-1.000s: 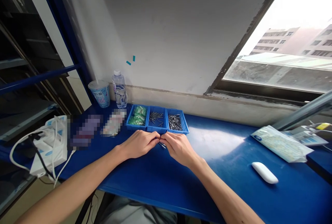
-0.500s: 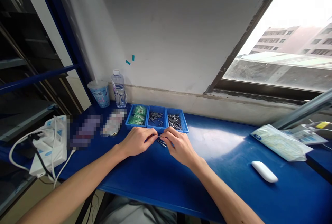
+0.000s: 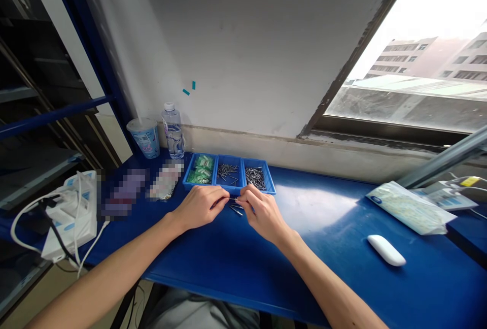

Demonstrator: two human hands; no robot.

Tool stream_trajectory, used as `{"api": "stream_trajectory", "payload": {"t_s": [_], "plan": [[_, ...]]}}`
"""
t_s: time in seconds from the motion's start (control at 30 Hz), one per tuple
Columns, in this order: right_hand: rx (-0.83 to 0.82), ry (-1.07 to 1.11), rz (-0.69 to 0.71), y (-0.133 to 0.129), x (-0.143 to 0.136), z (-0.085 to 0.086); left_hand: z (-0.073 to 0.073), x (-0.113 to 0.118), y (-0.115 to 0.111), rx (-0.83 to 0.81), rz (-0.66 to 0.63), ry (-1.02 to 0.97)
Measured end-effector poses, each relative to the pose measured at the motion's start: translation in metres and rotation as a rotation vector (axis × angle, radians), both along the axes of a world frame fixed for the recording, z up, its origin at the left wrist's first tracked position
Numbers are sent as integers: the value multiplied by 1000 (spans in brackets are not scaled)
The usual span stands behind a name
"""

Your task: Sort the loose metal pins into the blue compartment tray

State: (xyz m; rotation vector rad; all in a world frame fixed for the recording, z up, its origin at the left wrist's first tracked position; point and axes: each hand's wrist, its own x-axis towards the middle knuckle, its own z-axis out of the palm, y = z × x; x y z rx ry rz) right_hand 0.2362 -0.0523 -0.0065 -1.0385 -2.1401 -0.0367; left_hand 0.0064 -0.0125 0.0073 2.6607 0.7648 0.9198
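Note:
My left hand and my right hand meet fingertip to fingertip in front of the blue bins, each pinched on a thin metal pin that spans the small gap between them. Several metal pins lie on the blue table just below the fingertips. Behind the hands stand three joined blue bins: the left bin has green packets, the middle bin some thin metal pins, and the right bin a dense heap of metal pieces.
A lidded cup and a water bottle stand at the back left. A white power strip with cables sits at the left. On the right are a white mouse-like object and a flat plastic packet.
The fingertips have drawn slightly apart, and more of the thin pin shows between them. The whole view has shifted slightly.

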Motion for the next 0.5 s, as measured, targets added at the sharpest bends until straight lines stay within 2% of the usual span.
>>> {"api": "stream_trajectory", "payload": {"t_s": [0.3,0.5], "plan": [[-103,-28,16,-3,-8,3,-10,6,-2,167,-93,-8],[88,10,32,1,4,14,-4,7,-3,99,-9,-124]]}}
